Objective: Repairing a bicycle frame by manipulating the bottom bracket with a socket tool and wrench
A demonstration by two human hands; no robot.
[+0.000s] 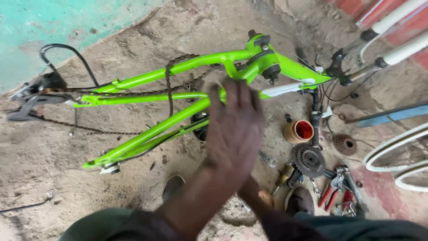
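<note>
Hovering over green bike frame [178, 96] — left hand [234, 127] fingers spread | right hand hidden, state unclear | tools [339, 189] right

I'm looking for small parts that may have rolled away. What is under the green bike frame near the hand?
Under the green bike frame lie bare sandy ground, a loose chain and a dark round part. The left hand covers the rest, so nothing there can be seen.
</note>
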